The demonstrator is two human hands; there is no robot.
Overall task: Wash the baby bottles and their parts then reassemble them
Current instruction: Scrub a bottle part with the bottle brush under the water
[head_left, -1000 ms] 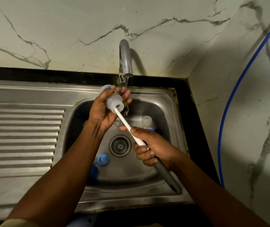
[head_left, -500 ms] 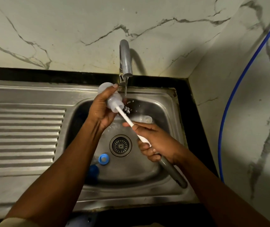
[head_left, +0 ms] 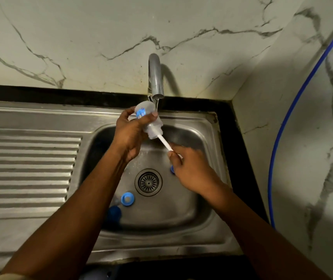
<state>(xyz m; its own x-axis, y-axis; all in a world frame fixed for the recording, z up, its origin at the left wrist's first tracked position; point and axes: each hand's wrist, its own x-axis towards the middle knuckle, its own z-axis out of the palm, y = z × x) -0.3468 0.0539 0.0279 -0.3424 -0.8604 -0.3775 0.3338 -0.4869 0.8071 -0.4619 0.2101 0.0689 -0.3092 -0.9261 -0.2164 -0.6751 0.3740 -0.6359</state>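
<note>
Now scrubbing inside a bottle under the tap.
Gripped in the left hand, fingers curled round it, mouth tipped down and to the right to let the brush in and the water out. Pinched on its white stem by the thumb and fingers of the right hand, likely for small pushes and twists. Held high over the sink, just below the tap, to catch the thin stream. Down by the drain, waiting: a blue ring and a blue cap.
</note>
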